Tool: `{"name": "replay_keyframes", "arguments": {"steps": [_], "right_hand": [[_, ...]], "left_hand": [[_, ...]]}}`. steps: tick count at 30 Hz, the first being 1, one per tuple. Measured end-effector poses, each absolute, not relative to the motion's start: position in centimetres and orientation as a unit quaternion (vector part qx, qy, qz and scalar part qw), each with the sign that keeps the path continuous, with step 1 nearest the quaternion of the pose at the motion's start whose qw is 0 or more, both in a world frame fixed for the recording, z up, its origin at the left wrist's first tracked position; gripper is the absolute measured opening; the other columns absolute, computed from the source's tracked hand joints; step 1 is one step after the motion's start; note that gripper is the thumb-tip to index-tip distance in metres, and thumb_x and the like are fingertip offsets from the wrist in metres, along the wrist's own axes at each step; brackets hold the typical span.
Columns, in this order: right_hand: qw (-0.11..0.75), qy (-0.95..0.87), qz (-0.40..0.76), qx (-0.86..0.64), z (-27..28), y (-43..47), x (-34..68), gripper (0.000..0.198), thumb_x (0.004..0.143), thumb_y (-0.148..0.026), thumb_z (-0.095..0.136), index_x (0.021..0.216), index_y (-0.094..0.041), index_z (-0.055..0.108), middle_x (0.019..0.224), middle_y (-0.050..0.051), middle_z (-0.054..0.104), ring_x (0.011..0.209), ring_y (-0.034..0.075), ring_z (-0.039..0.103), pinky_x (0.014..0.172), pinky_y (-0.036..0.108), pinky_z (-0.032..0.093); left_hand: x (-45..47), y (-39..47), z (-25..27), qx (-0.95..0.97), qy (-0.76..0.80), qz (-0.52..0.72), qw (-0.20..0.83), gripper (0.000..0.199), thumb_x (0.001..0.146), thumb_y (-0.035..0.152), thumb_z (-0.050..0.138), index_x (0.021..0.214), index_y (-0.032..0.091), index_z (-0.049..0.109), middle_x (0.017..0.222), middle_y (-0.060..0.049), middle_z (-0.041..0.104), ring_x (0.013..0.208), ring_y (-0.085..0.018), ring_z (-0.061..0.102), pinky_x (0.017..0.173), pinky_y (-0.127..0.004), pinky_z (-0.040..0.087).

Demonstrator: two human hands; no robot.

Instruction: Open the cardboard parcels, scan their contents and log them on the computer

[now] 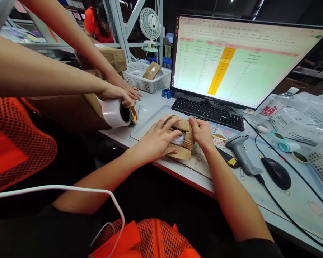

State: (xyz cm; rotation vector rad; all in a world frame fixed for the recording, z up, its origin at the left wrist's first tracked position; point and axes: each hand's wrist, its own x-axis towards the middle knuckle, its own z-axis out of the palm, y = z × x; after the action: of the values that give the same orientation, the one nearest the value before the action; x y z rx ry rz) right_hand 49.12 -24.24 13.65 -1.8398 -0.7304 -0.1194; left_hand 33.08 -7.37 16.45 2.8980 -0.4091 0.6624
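While the left hand [157, 140] lies with fingers spread over the left side of a small brown cardboard box with opened flaps [188, 139], the right hand [201, 132] grips the box's right end between thumb and fingers. Box position: at the pale patterned desk mat [150, 122], near the desk's front edge, before the black rectangular keyboard [204, 113]. Whitish filling shows between flaps; nature unclear. Right of the right forearm: grey plastic handheld scanner [240, 152], then black computer mouse [276, 173]. Far left: a co-worker's hand [115, 94] touches a wide clear tape roll [111, 114].
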Motion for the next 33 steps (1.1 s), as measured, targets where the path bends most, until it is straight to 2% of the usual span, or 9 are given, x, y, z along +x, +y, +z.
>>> {"name": "replay_keyframes", "arguments": {"steps": [4, 9, 12, 15, 19, 22, 26, 30, 33], "right_hand": [[0.556, -0.306, -0.052, -0.771, 13.5, -24.0, 49.1, 0.066, 0.092, -0.081, 0.048, 0.06, -0.024, 0.039, 0.062, -0.002, 0.032, 0.062, 0.013, 0.03, 0.058, 0.032, 0.021], [0.547, -0.323, -0.07, -0.769, 13.5, -23.9, 48.9, 0.066, 0.092, -0.08, 0.047, 0.059, -0.024, 0.039, 0.06, -0.002, 0.032, 0.062, 0.013, 0.03, 0.058, 0.031, 0.021], [0.557, -0.324, -0.062, -0.762, 13.3, -24.2, 49.2, 0.066, 0.092, -0.08, 0.047, 0.059, -0.023, 0.04, 0.061, -0.002, 0.032, 0.062, 0.013, 0.03, 0.058, 0.031, 0.021], [0.577, -0.32, -0.048, -0.75, 12.9, -24.6, 49.9, 0.066, 0.091, -0.082, 0.046, 0.06, -0.024, 0.039, 0.062, -0.002, 0.033, 0.063, 0.014, 0.03, 0.058, 0.031, 0.022], [0.59, -0.317, -0.039, -0.741, 12.6, -24.4, 50.6, 0.069, 0.089, -0.085, 0.046, 0.06, -0.023, 0.04, 0.063, -0.002, 0.034, 0.063, 0.014, 0.03, 0.058, 0.03, 0.022], [0.588, -0.316, -0.034, -0.744, 12.7, -24.1, 50.6, 0.07, 0.087, -0.089, 0.046, 0.06, -0.024, 0.041, 0.062, -0.002, 0.034, 0.063, 0.014, 0.03, 0.057, 0.03, 0.022], [0.584, -0.315, -0.043, -0.747, 12.8, -24.2, 50.1, 0.071, 0.086, -0.091, 0.044, 0.06, -0.025, 0.038, 0.063, -0.002, 0.033, 0.063, 0.014, 0.029, 0.058, 0.031, 0.022], [0.617, -0.296, -0.042, -0.728, 12.6, -24.9, 50.0, 0.071, 0.087, -0.091, 0.045, 0.062, -0.024, 0.042, 0.063, -0.002, 0.036, 0.062, 0.014, 0.03, 0.057, 0.029, 0.024], [0.633, -0.299, -0.03, -0.714, 12.3, -25.5, 50.2, 0.072, 0.086, -0.091, 0.048, 0.062, -0.023, 0.045, 0.063, -0.002, 0.039, 0.063, 0.014, 0.034, 0.058, 0.029, 0.028]], "left_hand": [[34.2, -6.7, 17.2, 0.97, -0.164, 0.178, 0.01, 0.043, 0.086, 0.041, 0.084, 0.123, 0.027, 0.07, 0.156, -0.011, 0.053, 0.157, -0.039, 0.035, 0.126, -0.055, 0.039], [36.7, -7.9, 18.8, 0.973, -0.148, 0.173, -0.021, 0.034, 0.079, 0.028, 0.084, 0.111, 0.022, 0.073, 0.138, -0.015, 0.062, 0.138, -0.043, 0.051, 0.114, -0.054, 0.047], [37.7, -8.6, 19.4, 0.97, -0.163, 0.164, -0.08, 0.035, 0.078, 0.018, 0.082, 0.112, 0.019, 0.073, 0.138, -0.017, 0.062, 0.138, -0.042, 0.05, 0.109, -0.051, 0.049], [38.2, -8.3, 20.0, 0.964, -0.2, 0.141, -0.106, 0.031, 0.081, 0.015, 0.077, 0.112, 0.02, 0.075, 0.143, -0.015, 0.061, 0.136, -0.037, 0.054, 0.11, -0.047, 0.049], [38.4, -7.6, 20.0, 0.966, -0.213, 0.138, -0.053, 0.023, 0.089, 0.013, 0.062, 0.099, 0.023, 0.08, 0.154, -0.01, 0.058, 0.13, -0.031, 0.06, 0.107, -0.043, 0.051], [38.8, -7.8, 19.4, 0.966, -0.211, 0.142, -0.054, 0.024, 0.087, 0.01, 0.061, 0.091, 0.023, 0.08, 0.158, -0.008, 0.056, 0.134, -0.034, 0.057, 0.106, -0.046, 0.051], [39.4, -7.5, 19.4, 0.967, -0.213, 0.137, -0.024, 0.015, 0.079, 0.012, 0.067, 0.083, 0.021, 0.078, 0.159, -0.008, 0.057, 0.139, -0.039, 0.054, 0.114, -0.052, 0.047], [38.5, -6.1, 20.1, 0.948, -0.257, 0.169, 0.08, 0.02, 0.08, 0.032, 0.075, 0.097, 0.022, 0.074, 0.158, -0.01, 0.058, 0.145, -0.036, 0.052, 0.124, -0.05, 0.041], [37.2, -5.8, 18.5, 0.891, -0.242, 0.308, 0.229, 0.037, 0.091, 0.055, 0.067, 0.105, 0.021, 0.07, 0.147, -0.016, 0.065, 0.141, -0.033, 0.057, 0.124, -0.047, 0.043]]}}
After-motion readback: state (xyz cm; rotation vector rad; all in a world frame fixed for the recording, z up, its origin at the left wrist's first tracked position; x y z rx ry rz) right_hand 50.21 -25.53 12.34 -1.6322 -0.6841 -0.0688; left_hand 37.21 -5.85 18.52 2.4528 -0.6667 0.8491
